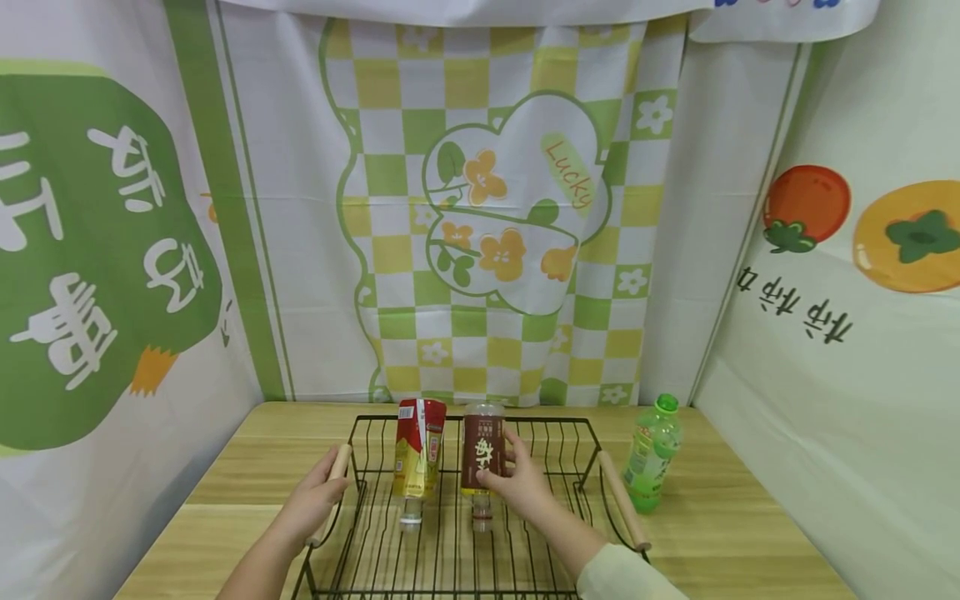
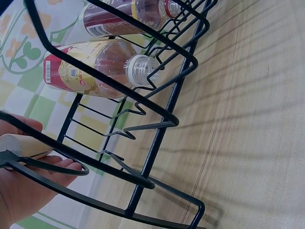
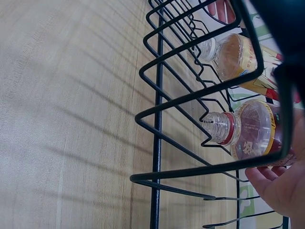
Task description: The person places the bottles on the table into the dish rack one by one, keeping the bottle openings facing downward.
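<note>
The left hand point(image 1: 313, 493) is gripping the left handle point(image 1: 341, 462) of the rack point(image 1: 551, 419), presumably for steadiness. The right hand point(image 1: 519, 479), thumb and fingers wrapping round, is holding a brown bottle point(image 1: 480, 440) neck-down inside the rack; whether the rack is supporting it is unclear.

Right fingers point(image 3: 259, 181) grip red-ringed bottle point(image 3: 252, 129); white-ringed bottle point(image 3: 238, 59) beside

Pale brown wood-grain table point(image 1: 750, 533), flat-topped.
Standing on it: a black wire rack point(image 1: 555, 419) with two pale wooden side handles point(image 1: 624, 502), central; a translucent green plastic bottle point(image 1: 654, 454), green-capped, upright, just beside the rack's right side.
</note>
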`<action>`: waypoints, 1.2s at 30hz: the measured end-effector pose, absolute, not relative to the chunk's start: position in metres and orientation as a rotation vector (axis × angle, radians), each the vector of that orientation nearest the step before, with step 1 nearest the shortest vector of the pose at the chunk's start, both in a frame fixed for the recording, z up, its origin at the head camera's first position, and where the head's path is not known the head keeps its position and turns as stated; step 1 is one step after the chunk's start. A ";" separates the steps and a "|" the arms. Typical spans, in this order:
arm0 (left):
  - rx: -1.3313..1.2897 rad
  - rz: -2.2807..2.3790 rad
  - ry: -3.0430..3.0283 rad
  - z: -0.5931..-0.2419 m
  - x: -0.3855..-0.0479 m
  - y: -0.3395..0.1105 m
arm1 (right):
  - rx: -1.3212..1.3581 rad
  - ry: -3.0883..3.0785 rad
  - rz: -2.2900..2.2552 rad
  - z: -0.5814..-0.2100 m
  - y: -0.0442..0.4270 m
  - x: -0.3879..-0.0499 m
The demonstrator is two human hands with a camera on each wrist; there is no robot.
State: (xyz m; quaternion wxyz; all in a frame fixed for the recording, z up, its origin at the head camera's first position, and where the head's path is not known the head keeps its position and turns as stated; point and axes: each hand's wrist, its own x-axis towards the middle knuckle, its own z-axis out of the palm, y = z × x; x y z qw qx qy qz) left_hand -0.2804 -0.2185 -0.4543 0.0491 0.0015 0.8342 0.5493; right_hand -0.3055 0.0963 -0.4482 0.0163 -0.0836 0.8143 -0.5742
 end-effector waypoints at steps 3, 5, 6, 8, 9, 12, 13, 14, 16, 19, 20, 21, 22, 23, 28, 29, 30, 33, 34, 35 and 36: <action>0.009 1.677 2.544 -0.454 -0.279 -0.218 | -0.259 2.544 -1.762 -0.448 0.096 -0.306; 0.008 1.682 2.537 -0.453 -0.279 -0.218 | -0.252 2.558 -1.740 -0.448 0.096 -0.306; 0.010 1.684 2.535 -0.453 -0.279 -0.218 | -0.250 2.563 -1.731 -0.447 0.095 -0.306; 0.012 1.686 2.532 -0.453 -0.279 -0.219 | -0.245 2.570 -1.718 -0.447 0.095 -0.306; 0.012 1.687 2.529 -0.453 -0.279 -0.219 | -0.242 2.571 -1.715 -0.448 0.095 -0.306; 0.014 1.695 2.519 -0.454 -0.279 -0.219 | -0.241 2.568 -1.716 -0.448 0.096 -0.306; 0.014 1.700 2.516 -0.454 -0.279 -0.219 | -0.242 2.566 -1.719 -0.448 0.096 -0.306; 0.014 1.708 2.509 -0.454 -0.279 -0.219 | -0.243 2.562 -1.723 -0.449 0.096 -0.306; 0.016 1.718 2.506 -0.454 -0.278 -0.219 | -0.237 2.556 -1.737 -0.448 0.096 -0.306; 0.023 1.726 2.505 -0.454 -0.277 -0.218 | -0.209 2.550 -1.761 -0.447 0.096 -0.306; 0.025 1.725 2.504 -0.454 -0.278 -0.219 | -0.193 2.552 -1.768 -0.446 0.095 -0.306; 0.027 1.723 2.506 -0.455 -0.278 -0.219 | -0.174 2.558 -1.775 -0.446 0.095 -0.306; 0.026 1.724 2.502 -0.455 -0.279 -0.219 | -0.157 2.567 -1.779 -0.445 0.095 -0.306; 0.026 1.723 2.502 -0.455 -0.279 -0.219 | -0.140 2.584 -1.777 -0.444 0.095 -0.306; 0.008 1.723 2.492 -0.456 -0.281 -0.220 | -0.096 2.678 -1.753 -0.443 0.098 -0.308; 0.006 1.723 2.490 -0.455 -0.281 -0.220 | -0.093 2.693 -1.750 -0.442 0.098 -0.308; 0.004 1.721 2.492 -0.455 -0.281 -0.220 | -0.092 2.701 -1.751 -0.441 0.099 -0.309; 0.002 1.718 2.495 -0.454 -0.281 -0.219 | -0.111 2.698 -1.781 -0.434 0.101 -0.309; 0.002 1.718 2.497 -0.454 -0.280 -0.219 | -0.113 2.697 -1.787 -0.432 0.102 -0.308; 0.005 1.717 2.499 -0.454 -0.280 -0.219 | -0.109 2.691 -1.789 -0.429 0.104 -0.308; 0.004 1.716 2.499 -0.454 -0.280 -0.219 | -0.111 2.685 -1.793 -0.427 0.105 -0.307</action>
